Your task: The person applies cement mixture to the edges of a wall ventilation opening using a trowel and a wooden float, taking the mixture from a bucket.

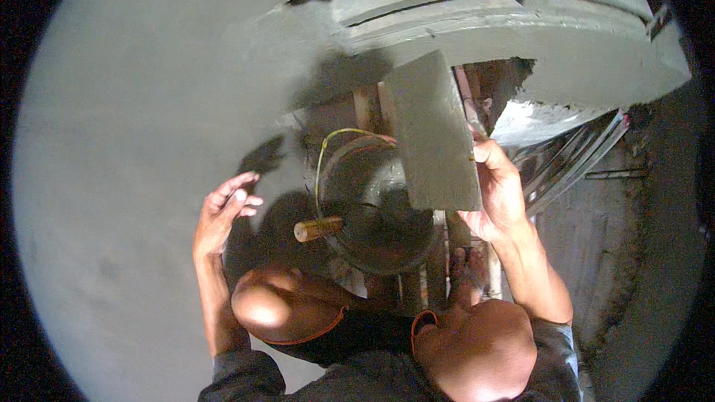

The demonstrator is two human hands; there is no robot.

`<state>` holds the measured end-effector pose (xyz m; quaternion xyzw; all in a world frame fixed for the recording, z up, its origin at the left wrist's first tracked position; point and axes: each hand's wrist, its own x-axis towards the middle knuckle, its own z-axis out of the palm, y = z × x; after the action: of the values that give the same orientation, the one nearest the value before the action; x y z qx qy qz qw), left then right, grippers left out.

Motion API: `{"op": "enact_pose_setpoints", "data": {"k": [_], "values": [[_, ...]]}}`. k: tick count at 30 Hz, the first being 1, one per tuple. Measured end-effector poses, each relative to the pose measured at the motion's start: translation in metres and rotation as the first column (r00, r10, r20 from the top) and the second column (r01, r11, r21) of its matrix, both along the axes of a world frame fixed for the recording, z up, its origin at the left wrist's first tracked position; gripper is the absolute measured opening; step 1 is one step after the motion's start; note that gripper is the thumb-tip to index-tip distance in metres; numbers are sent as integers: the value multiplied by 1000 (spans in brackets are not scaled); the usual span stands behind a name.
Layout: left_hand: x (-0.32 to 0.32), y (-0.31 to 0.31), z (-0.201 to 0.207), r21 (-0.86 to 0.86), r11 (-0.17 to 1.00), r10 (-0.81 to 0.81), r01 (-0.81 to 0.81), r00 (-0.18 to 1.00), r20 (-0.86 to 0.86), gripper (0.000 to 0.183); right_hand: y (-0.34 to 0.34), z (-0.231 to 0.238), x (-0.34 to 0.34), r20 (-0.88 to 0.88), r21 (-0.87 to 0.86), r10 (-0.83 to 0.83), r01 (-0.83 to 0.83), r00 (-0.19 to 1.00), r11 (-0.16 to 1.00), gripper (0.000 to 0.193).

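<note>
My right hand grips a grey rectangular plastering float from its right side. The float is tilted up, its broad flat face showing and smeared with wet grey mortar; its handle is hidden behind it. Below and left of the float stands a round bucket with a thin yellowish handle and grey contents. A wooden tool handle sticks out over the bucket's left rim; the rest of that tool cannot be made out. My left hand is raised beside the wall, fingers loosely bent and apart, holding nothing.
A smooth grey plastered wall fills the left side. Ahead is a plastered ledge with recessed bands above it and a ragged lower edge. Long thin strips lean at the right. My bent knees are close below the bucket, above slats.
</note>
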<state>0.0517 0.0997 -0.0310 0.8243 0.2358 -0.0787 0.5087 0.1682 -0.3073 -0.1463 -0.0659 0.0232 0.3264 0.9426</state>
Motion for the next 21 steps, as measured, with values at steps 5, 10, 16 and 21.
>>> {"op": "enact_pose_setpoints", "data": {"k": [5,10,16,21], "values": [[15,-31,-7,-218,959,-191,183,981,-16,47,56,58,5,100,-69,245,-239,964,969,48],[25,-50,-36,-406,892,-164,200,979,120,54,107,89,4,71,-301,446,-407,892,862,54],[33,-1,-146,-582,765,-103,277,944,313,65,152,62,-20,-33,-161,525,-523,850,837,43],[32,-36,-105,-852,478,-56,215,975,214,65,160,36,-31,-109,-120,576,-586,810,802,45]]}}
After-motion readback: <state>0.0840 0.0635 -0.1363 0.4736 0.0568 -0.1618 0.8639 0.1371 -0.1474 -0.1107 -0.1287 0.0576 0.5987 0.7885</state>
